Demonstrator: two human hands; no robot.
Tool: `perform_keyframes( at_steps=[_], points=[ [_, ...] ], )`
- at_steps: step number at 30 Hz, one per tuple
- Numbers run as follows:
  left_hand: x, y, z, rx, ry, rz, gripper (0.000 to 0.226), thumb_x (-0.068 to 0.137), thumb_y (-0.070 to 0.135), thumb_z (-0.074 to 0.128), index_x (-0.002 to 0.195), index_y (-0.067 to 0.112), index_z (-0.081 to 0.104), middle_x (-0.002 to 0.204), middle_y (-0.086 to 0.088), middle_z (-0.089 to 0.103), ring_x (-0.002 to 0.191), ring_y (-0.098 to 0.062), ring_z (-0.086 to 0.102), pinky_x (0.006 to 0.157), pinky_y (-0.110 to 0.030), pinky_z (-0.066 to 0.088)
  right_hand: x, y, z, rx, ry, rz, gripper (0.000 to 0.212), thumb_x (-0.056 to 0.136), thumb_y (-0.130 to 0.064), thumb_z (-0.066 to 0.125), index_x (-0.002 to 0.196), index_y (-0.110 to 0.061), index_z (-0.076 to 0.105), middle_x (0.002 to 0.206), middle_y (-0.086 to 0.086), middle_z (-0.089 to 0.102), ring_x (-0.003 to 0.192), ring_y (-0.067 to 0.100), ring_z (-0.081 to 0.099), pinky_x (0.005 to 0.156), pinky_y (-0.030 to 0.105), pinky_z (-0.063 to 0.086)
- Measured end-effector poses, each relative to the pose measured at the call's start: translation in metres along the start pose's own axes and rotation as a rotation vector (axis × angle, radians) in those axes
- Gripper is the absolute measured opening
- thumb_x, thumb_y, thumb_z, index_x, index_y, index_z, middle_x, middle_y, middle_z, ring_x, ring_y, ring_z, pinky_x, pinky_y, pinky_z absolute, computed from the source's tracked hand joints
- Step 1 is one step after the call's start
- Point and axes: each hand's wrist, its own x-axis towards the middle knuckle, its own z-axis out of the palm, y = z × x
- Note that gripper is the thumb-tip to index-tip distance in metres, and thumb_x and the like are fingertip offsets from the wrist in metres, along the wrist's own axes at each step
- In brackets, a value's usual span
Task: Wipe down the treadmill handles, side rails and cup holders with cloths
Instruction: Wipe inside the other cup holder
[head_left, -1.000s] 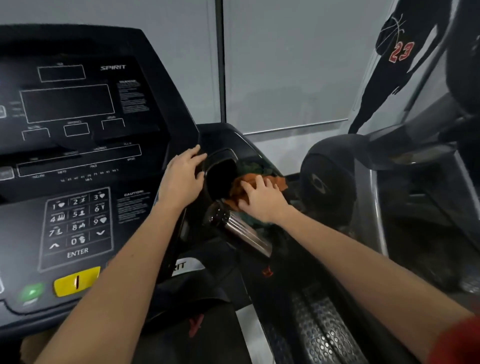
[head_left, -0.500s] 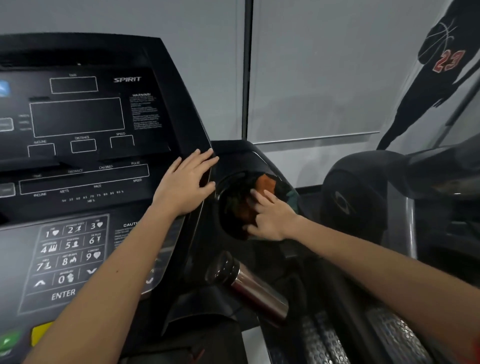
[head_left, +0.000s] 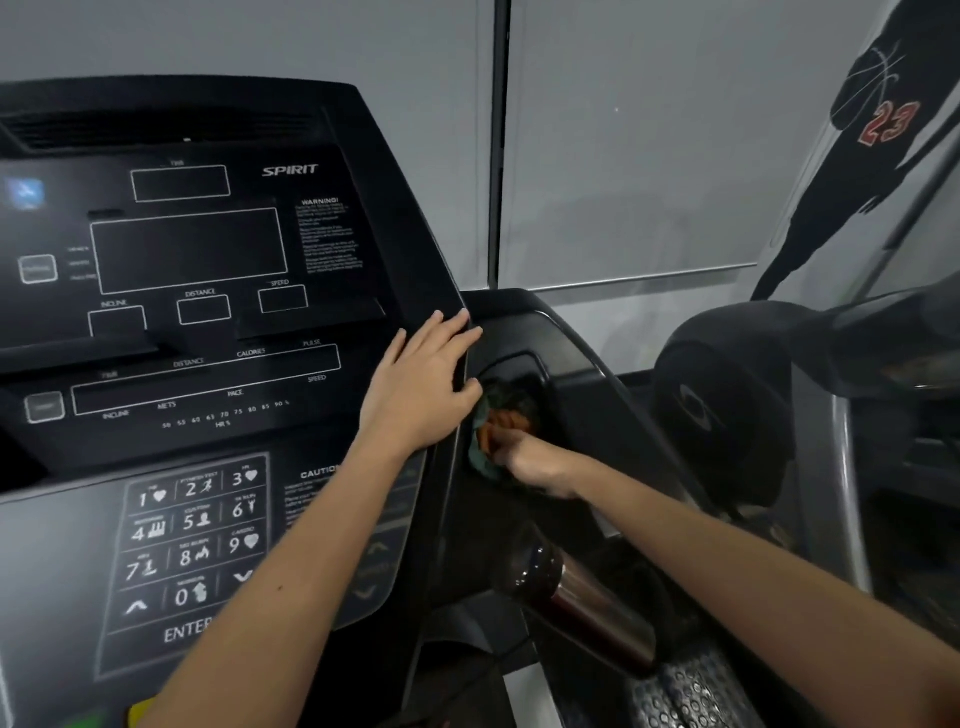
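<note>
**Wiping the right-side cup holder: cloth handling notes**

Head view: right hand (head_left: 524, 457) is down in the cup holder (head_left: 543, 366), fingers curled into the orange/teal cloth (head_left: 501, 418), tips hidden. Cloth looks soft and light and bunches easily; prob best held as a wad and pushed round the wall. Left hand (head_left: 421, 384) lies flat on the console (head_left: 208, 260) edge, fingers straight, slightly apart. Holder plastic looks hard, smooth, deep. Steel bottle (head_left: 592, 597) lies tilted below. Grey wall panels behind, another machine to the right.
</note>
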Motion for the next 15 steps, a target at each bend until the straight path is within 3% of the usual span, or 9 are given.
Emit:
perform_keyframes(
  at_steps=[1, 3, 5, 7, 9, 12, 15],
  points=[
    [0.000, 0.000, 0.001, -0.006, -0.001, 0.000, 0.058, 0.092, 0.034, 0.045, 0.146, 0.030, 0.025, 0.157, 0.014, 0.012, 0.144, -0.005, 0.001, 0.117, -0.033, -0.001, 0.005, 0.000, 0.001, -0.119, -0.020, 0.023, 0.038, 0.097, -0.002, 0.031, 0.133, -0.006, 0.042, 0.139, 0.009, 0.040, 0.131, 0.021, 0.034, 0.106, 0.022, 0.021],
    [0.000, -0.001, 0.001, -0.010, -0.002, 0.005, 0.058, 0.092, 0.035, 0.044, 0.146, 0.030, 0.024, 0.157, 0.013, 0.011, 0.144, -0.005, 0.001, 0.117, -0.033, -0.001, 0.008, 0.003, -0.001, -0.294, -0.087, 0.041, 0.042, 0.097, -0.006, 0.033, 0.139, -0.007, 0.037, 0.147, 0.011, 0.034, 0.137, 0.025, 0.028, 0.109, 0.025, 0.020],
    [0.000, -0.003, 0.002, -0.015, -0.002, 0.011, 0.058, 0.093, 0.035, 0.043, 0.146, 0.029, 0.023, 0.157, 0.013, 0.010, 0.145, -0.005, 0.000, 0.117, -0.034, -0.002, 0.001, 0.001, -0.006, -0.402, -0.163, 0.078, 0.039, 0.094, -0.004, 0.038, 0.132, -0.006, 0.046, 0.140, 0.013, 0.045, 0.127, 0.026, 0.042, 0.100, 0.024, 0.031],
    [0.000, -0.003, 0.003, -0.018, -0.005, 0.016, 0.057, 0.093, 0.034, 0.043, 0.146, 0.028, 0.023, 0.157, 0.012, 0.010, 0.145, -0.006, -0.001, 0.117, -0.034, -0.002, -0.009, -0.005, -0.015, -0.543, -0.250, 0.106, 0.037, 0.091, 0.000, 0.038, 0.126, -0.003, 0.047, 0.124, 0.015, 0.055, 0.105, 0.024, 0.053, 0.084, 0.016, 0.038],
    [0.000, -0.003, 0.003, -0.021, -0.006, 0.021, 0.057, 0.093, 0.034, 0.042, 0.147, 0.028, 0.023, 0.157, 0.012, 0.009, 0.145, -0.006, -0.001, 0.117, -0.034, -0.003, -0.016, -0.015, -0.023, -0.681, -0.332, 0.143, 0.032, 0.091, 0.000, 0.037, 0.121, -0.002, 0.048, 0.107, 0.013, 0.059, 0.083, 0.020, 0.052, 0.063, 0.011, 0.038],
    [0.000, -0.003, 0.003, -0.029, 0.000, 0.025, 0.058, 0.093, 0.033, 0.042, 0.147, 0.027, 0.022, 0.157, 0.011, 0.010, 0.145, -0.007, -0.001, 0.117, -0.035, -0.002, -0.015, -0.025, -0.027, -0.834, -0.379, 0.169, 0.036, 0.093, -0.009, 0.037, 0.128, -0.006, 0.046, 0.117, 0.011, 0.057, 0.086, 0.019, 0.049, 0.068, 0.021, 0.035],
    [0.000, -0.003, 0.004, -0.037, 0.005, 0.028, 0.058, 0.093, 0.033, 0.042, 0.147, 0.026, 0.022, 0.158, 0.011, 0.009, 0.145, -0.008, -0.001, 0.117, -0.036, -0.003, -0.011, -0.025, -0.025, -0.887, -0.434, 0.222, 0.036, 0.094, -0.006, 0.036, 0.129, -0.004, 0.043, 0.093, 0.000, 0.047, 0.066, 0.009, 0.038, 0.049, 0.012, 0.032]
  ],
)
